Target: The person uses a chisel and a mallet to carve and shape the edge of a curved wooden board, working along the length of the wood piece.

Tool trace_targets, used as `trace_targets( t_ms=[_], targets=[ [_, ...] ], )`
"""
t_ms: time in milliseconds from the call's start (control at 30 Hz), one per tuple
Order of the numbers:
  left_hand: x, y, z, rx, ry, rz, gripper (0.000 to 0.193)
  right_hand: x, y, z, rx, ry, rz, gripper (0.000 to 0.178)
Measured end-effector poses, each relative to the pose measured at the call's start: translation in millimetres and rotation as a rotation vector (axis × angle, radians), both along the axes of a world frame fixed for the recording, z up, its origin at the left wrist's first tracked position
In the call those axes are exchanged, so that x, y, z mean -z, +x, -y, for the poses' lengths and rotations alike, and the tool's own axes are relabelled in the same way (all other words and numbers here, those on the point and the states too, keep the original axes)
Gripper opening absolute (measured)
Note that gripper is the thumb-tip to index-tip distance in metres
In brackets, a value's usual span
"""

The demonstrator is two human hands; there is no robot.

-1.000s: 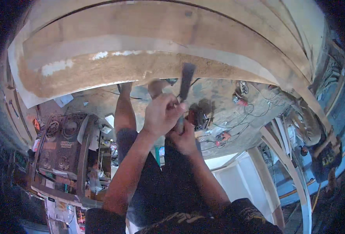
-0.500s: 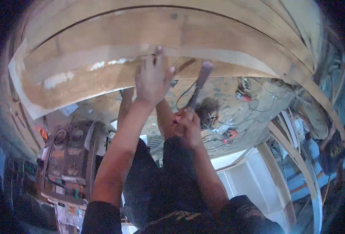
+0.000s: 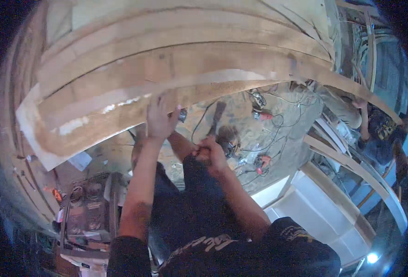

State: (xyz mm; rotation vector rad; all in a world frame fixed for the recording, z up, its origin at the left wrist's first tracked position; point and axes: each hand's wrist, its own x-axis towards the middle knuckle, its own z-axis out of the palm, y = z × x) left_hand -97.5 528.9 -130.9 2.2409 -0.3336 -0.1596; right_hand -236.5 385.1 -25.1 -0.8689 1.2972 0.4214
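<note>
A wide, curved wooden panel (image 3: 134,64) built of long planks spans the far side, with a pale strip and white smears (image 3: 73,126) along its lower band. My left hand (image 3: 160,119) lies against the lower edge of this panel, fingers stretched out and thumb apart, holding nothing. Lower and to the right, my right hand (image 3: 213,154) is wrapped round the handle of a long dark tool (image 3: 217,115) whose wider end points up toward the panel. Blur hides the tool's exact kind. It stands apart from the wood.
A red-and-dark power tool (image 3: 262,115) and loose cords lie on the floor beyond my right hand. A black box-like device (image 3: 87,207) stands at the left. At the right are a white panelled box (image 3: 314,207), leaning wood strips (image 3: 351,161) and another person (image 3: 381,124).
My view has shifted, so the panel sits lower and more of the right side shows. My left hand is now at the panel's lower edge; the right keeps its hold on the tool.
</note>
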Motion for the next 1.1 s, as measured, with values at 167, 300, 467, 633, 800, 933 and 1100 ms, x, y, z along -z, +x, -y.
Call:
trace_targets(
  t_ms=[167,300,467,633,800,933,1100],
  targets=[
    [-43,-25,-69,0.092,0.010,-0.280,0.042,-91,-19,20,0.035,0.104,0.035,0.015],
    [-36,-67,-185,0.051,0.281,-0.315,0.026,-125,-67,46,-0.007,0.075,0.138,0.017],
    [-44,-101,-342,0.090,0.284,-0.565,0.019,-82,-170,91,-0.877,-0.577,0.102,0.021],
    [-114,-78,-384,0.024,0.352,-0.669,0.018,13,-280,86,-0.276,-0.639,-0.123,0.038],
    [-133,-23,-328,-0.071,0.125,-0.770,0.017,52,-315,71,-0.947,-0.696,-0.064,0.035],
    [-126,12,-282,-0.068,-0.136,-0.861,0.017,46,-260,55,-0.002,-0.259,-0.051,0.018],
    [-118,51,-178,0.013,-0.356,-0.875,0.019,17,-187,55,-0.159,-0.446,-0.018,0.008]
  ],
)
